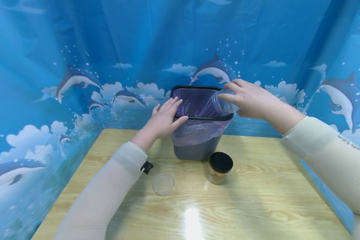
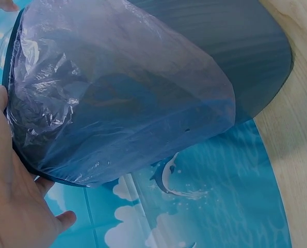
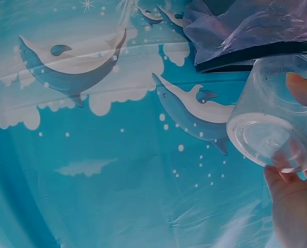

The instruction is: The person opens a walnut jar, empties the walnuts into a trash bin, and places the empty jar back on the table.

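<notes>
A clear jar [image 1: 220,105] is gripped by the right hand [image 1: 248,98] and tipped over the right rim of the lined bin [image 1: 198,146], which stands at the table's [image 1: 258,206] back edge. The bin's left rim is touched by the open left hand [image 1: 165,118]. A clear lid [image 1: 163,184] and a black-capped jar [image 1: 220,167] are set nearer the front.

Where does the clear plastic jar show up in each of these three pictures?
Head view: clear jar, right of centre, tipped over the bin's far right rim, held by the right hand.
Left wrist view: not clearly visible.
Right wrist view: at the right edge, base toward the camera.
Shared landmark: the bin with its purple liner, whose rim shows in all views.
</notes>
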`<action>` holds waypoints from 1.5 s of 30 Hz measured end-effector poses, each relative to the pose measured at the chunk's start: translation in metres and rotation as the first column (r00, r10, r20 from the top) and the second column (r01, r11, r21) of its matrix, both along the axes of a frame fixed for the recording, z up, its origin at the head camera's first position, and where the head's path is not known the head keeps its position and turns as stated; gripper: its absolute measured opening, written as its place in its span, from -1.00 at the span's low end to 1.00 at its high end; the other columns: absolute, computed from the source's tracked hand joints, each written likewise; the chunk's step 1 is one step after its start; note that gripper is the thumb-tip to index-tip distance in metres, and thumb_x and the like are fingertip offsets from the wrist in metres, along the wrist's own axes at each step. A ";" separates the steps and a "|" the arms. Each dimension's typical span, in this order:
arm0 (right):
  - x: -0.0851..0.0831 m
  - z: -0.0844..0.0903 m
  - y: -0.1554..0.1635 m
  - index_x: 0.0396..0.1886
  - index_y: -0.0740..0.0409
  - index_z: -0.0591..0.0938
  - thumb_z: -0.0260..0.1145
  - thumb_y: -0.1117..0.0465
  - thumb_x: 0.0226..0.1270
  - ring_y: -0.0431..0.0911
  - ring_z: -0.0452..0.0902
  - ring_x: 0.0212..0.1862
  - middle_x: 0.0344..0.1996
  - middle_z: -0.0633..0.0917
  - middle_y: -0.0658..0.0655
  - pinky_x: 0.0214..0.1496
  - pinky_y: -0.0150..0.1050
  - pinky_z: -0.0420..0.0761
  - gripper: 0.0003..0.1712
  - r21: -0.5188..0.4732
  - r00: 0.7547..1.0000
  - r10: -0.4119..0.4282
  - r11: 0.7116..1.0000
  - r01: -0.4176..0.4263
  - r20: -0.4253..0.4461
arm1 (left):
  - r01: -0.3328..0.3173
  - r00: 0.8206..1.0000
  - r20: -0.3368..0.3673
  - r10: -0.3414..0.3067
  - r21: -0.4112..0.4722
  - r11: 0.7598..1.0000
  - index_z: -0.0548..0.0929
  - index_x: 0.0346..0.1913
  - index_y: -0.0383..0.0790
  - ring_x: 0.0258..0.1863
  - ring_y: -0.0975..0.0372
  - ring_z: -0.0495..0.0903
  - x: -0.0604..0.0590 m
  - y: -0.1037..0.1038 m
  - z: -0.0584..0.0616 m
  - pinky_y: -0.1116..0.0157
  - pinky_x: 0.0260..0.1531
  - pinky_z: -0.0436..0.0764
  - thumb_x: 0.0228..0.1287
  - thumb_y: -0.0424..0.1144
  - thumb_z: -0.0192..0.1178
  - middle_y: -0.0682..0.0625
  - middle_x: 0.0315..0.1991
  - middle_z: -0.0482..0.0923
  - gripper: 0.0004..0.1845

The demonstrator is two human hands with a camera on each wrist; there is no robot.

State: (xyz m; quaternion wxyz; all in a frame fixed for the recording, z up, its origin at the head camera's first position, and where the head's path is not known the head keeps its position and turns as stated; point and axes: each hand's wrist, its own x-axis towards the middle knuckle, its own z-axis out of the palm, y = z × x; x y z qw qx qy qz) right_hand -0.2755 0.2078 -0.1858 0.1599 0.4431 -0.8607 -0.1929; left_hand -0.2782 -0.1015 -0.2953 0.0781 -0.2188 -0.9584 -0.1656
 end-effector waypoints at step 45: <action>0.012 -0.008 0.018 0.37 0.13 0.43 0.66 0.33 -0.11 0.35 0.31 0.25 0.24 0.44 0.41 0.14 0.26 0.48 -0.03 -0.154 0.990 0.103 0.981 -0.118 -0.098 | 0.003 1.000 -0.015 -0.003 0.017 1.000 -0.10 0.63 0.05 0.60 0.13 -0.27 -0.003 -0.001 -0.004 -0.18 0.46 -0.28 0.42 0.45 -0.32 0.05 0.63 -0.23 -0.12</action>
